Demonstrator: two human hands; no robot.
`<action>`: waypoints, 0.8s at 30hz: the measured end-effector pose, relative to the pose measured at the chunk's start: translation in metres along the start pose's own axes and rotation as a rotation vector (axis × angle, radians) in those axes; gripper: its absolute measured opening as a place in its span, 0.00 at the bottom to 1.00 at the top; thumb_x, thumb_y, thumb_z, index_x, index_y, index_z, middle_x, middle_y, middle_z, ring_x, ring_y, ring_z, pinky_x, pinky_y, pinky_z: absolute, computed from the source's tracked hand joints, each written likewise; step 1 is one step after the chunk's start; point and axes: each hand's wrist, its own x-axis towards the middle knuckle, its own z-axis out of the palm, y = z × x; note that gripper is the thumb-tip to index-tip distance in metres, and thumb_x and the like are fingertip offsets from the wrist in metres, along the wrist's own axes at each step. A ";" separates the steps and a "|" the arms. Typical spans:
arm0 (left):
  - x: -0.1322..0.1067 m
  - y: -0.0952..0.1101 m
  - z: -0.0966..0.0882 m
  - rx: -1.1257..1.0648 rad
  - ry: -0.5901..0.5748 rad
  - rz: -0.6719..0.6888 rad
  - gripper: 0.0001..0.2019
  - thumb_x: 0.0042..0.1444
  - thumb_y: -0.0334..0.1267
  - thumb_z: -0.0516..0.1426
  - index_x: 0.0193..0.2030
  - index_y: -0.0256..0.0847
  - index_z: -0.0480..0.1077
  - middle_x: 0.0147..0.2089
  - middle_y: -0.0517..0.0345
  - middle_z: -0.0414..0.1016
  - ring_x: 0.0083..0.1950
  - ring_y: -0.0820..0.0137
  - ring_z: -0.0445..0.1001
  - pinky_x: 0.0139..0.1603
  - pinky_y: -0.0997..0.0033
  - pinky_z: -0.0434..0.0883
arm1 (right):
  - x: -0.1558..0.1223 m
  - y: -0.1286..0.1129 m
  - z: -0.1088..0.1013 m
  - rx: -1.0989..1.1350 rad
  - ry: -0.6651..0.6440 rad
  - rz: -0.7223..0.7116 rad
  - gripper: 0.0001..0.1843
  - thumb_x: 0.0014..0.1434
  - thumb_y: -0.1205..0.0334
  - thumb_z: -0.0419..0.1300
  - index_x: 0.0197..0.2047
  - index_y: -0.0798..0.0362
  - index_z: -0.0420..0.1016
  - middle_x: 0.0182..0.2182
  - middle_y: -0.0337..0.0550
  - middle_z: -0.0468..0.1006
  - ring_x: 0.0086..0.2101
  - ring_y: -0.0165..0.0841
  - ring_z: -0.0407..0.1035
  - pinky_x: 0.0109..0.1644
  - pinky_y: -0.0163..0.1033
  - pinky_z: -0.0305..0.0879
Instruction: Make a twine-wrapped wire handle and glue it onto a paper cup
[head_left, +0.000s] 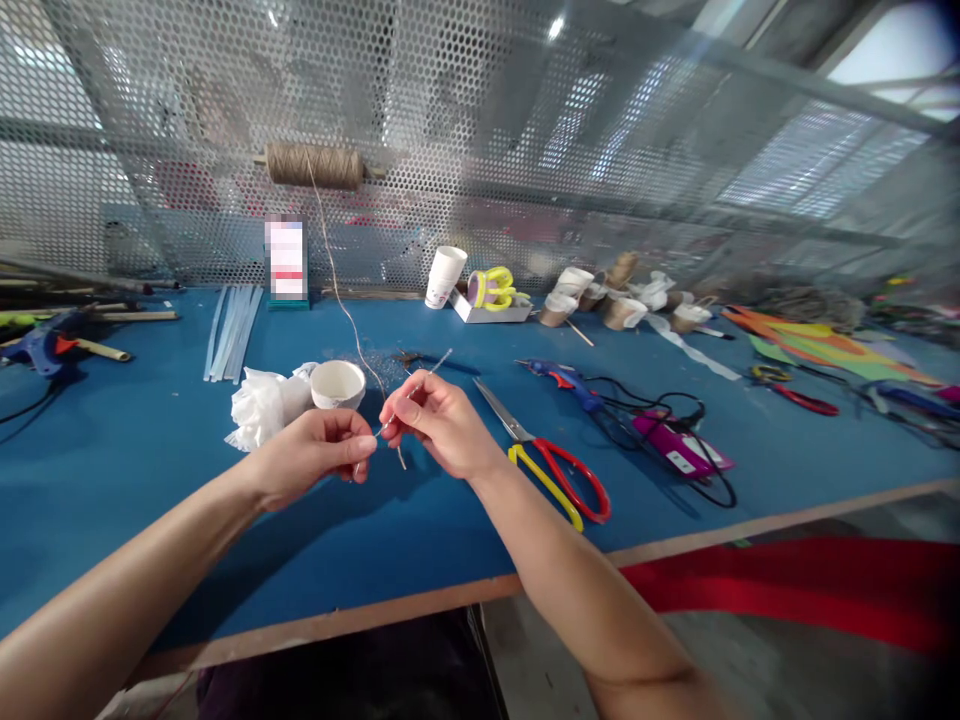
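Between my two hands runs a thin, silvery twisted strand point(429, 372), tilted up to the right. My left hand point(319, 448) pinches its lower end between thumb and fingers. Higher up, the fingers of my right hand point(431, 420) are closed around it, with the tip sticking out above. Just behind my left hand stands a pale paper cup point(337, 385), beside a crumpled white bundle point(259, 408). Loose twine point(341, 300) hangs from a spool point(315, 167) and passes behind my right hand. Large scissors point(544, 445) with red and yellow handles lie right of that hand.
A blue glue gun point(562, 380) and a purple box point(679, 443) with black cable lie to the right. Clear glue sticks point(234, 335) and another glue gun point(49, 345) are at left. A white cup point(446, 275) and small wrapped pots point(570, 290) line the back.
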 end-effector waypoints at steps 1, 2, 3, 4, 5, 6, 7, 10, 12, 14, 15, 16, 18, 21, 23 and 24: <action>0.000 0.000 -0.003 -0.133 -0.075 -0.046 0.11 0.49 0.43 0.58 0.27 0.36 0.64 0.22 0.61 0.68 0.26 0.76 0.66 0.29 0.75 0.61 | 0.000 -0.001 -0.002 0.018 -0.049 -0.010 0.08 0.52 0.62 0.61 0.28 0.55 0.65 0.25 0.37 0.75 0.24 0.26 0.71 0.27 0.32 0.69; 0.000 0.000 -0.005 -0.228 -0.134 -0.075 0.11 0.48 0.42 0.59 0.29 0.35 0.66 0.23 0.60 0.69 0.26 0.76 0.67 0.29 0.75 0.61 | 0.000 -0.001 -0.003 0.025 -0.087 -0.022 0.07 0.52 0.63 0.61 0.28 0.55 0.65 0.26 0.37 0.75 0.25 0.26 0.71 0.27 0.32 0.69; 0.000 -0.001 -0.007 -0.291 -0.183 -0.091 0.10 0.47 0.41 0.60 0.30 0.35 0.67 0.24 0.59 0.70 0.27 0.75 0.67 0.30 0.75 0.61 | -0.001 -0.002 -0.005 0.025 -0.116 -0.034 0.07 0.53 0.64 0.60 0.28 0.55 0.65 0.26 0.37 0.75 0.25 0.26 0.72 0.28 0.33 0.69; 0.000 -0.002 -0.009 -0.332 -0.223 -0.096 0.10 0.47 0.39 0.61 0.31 0.35 0.68 0.25 0.59 0.71 0.28 0.75 0.68 0.30 0.75 0.61 | -0.001 -0.002 -0.006 0.022 -0.134 -0.048 0.07 0.53 0.64 0.60 0.28 0.55 0.65 0.26 0.37 0.75 0.25 0.27 0.72 0.27 0.33 0.69; 0.000 -0.003 -0.010 -0.360 -0.258 -0.096 0.09 0.47 0.38 0.61 0.32 0.35 0.69 0.25 0.58 0.71 0.28 0.75 0.69 0.31 0.74 0.62 | -0.001 -0.002 -0.006 0.019 -0.145 -0.061 0.07 0.54 0.65 0.60 0.28 0.55 0.65 0.25 0.37 0.75 0.24 0.27 0.72 0.27 0.33 0.68; 0.000 -0.004 -0.011 -0.381 -0.286 -0.094 0.09 0.47 0.37 0.61 0.32 0.35 0.69 0.26 0.58 0.72 0.29 0.74 0.69 0.32 0.74 0.62 | -0.002 -0.002 -0.007 0.020 -0.150 -0.075 0.07 0.54 0.65 0.59 0.29 0.55 0.65 0.25 0.37 0.75 0.24 0.27 0.72 0.26 0.33 0.68; 0.000 -0.005 -0.012 -0.398 -0.310 -0.090 0.09 0.47 0.37 0.61 0.33 0.35 0.70 0.26 0.58 0.72 0.29 0.74 0.69 0.33 0.74 0.62 | -0.002 -0.002 -0.007 0.025 -0.155 -0.086 0.07 0.54 0.65 0.59 0.29 0.55 0.64 0.25 0.37 0.75 0.24 0.27 0.72 0.26 0.33 0.68; 0.000 -0.005 -0.010 -0.412 -0.334 -0.093 0.08 0.47 0.36 0.61 0.33 0.36 0.69 0.26 0.59 0.71 0.29 0.75 0.68 0.33 0.74 0.63 | -0.003 -0.002 -0.006 0.048 -0.178 -0.096 0.07 0.55 0.64 0.59 0.29 0.54 0.63 0.25 0.36 0.75 0.24 0.27 0.72 0.26 0.33 0.68; 0.000 -0.004 -0.007 -0.372 -0.307 -0.096 0.07 0.47 0.36 0.61 0.31 0.35 0.68 0.25 0.60 0.70 0.27 0.76 0.67 0.32 0.74 0.62 | -0.004 -0.002 -0.005 0.045 -0.185 -0.094 0.08 0.54 0.64 0.59 0.29 0.54 0.63 0.25 0.36 0.74 0.24 0.27 0.71 0.26 0.33 0.69; 0.000 -0.002 -0.004 -0.280 -0.253 -0.078 0.07 0.48 0.36 0.60 0.28 0.36 0.66 0.25 0.62 0.68 0.26 0.78 0.65 0.31 0.75 0.62 | -0.004 -0.004 -0.004 0.003 -0.161 -0.089 0.08 0.54 0.63 0.59 0.28 0.54 0.63 0.24 0.35 0.74 0.23 0.27 0.71 0.25 0.33 0.69; 0.000 -0.001 -0.003 -0.212 -0.214 -0.057 0.07 0.48 0.36 0.59 0.27 0.36 0.65 0.24 0.62 0.68 0.26 0.78 0.64 0.30 0.75 0.61 | -0.005 -0.005 -0.004 -0.033 -0.137 -0.085 0.08 0.54 0.63 0.60 0.28 0.55 0.63 0.23 0.35 0.74 0.22 0.27 0.71 0.25 0.33 0.69; 0.000 0.000 -0.002 -0.131 -0.169 -0.032 0.08 0.48 0.36 0.59 0.27 0.36 0.64 0.24 0.63 0.67 0.26 0.78 0.64 0.30 0.75 0.62 | -0.005 -0.006 -0.003 -0.075 -0.108 -0.078 0.09 0.53 0.62 0.60 0.28 0.55 0.63 0.22 0.35 0.74 0.22 0.27 0.71 0.25 0.33 0.69; 0.001 0.000 0.001 0.076 -0.048 0.024 0.08 0.49 0.38 0.57 0.26 0.37 0.64 0.24 0.63 0.66 0.26 0.77 0.64 0.29 0.75 0.62 | -0.005 -0.007 -0.001 -0.158 -0.037 -0.061 0.09 0.52 0.61 0.61 0.28 0.55 0.64 0.21 0.35 0.73 0.22 0.27 0.71 0.25 0.33 0.70; 0.003 -0.003 0.005 0.498 0.206 0.117 0.07 0.50 0.38 0.54 0.26 0.37 0.65 0.23 0.61 0.67 0.25 0.75 0.63 0.26 0.74 0.60 | -0.004 -0.004 0.003 -0.230 0.085 -0.056 0.11 0.50 0.60 0.62 0.27 0.56 0.64 0.21 0.35 0.73 0.21 0.26 0.72 0.26 0.32 0.71; 0.003 -0.007 0.009 0.783 0.374 0.220 0.05 0.50 0.35 0.53 0.26 0.37 0.65 0.25 0.58 0.68 0.26 0.73 0.64 0.27 0.72 0.60 | -0.003 0.002 0.006 -0.235 0.166 -0.063 0.12 0.50 0.59 0.62 0.27 0.55 0.63 0.21 0.35 0.72 0.21 0.27 0.71 0.25 0.32 0.71; 0.004 -0.008 0.011 0.892 0.442 0.277 0.05 0.51 0.33 0.52 0.26 0.37 0.65 0.26 0.56 0.69 0.27 0.71 0.65 0.28 0.70 0.61 | -0.002 0.006 0.007 -0.228 0.203 -0.066 0.12 0.50 0.59 0.62 0.27 0.55 0.62 0.20 0.34 0.72 0.20 0.27 0.71 0.25 0.32 0.71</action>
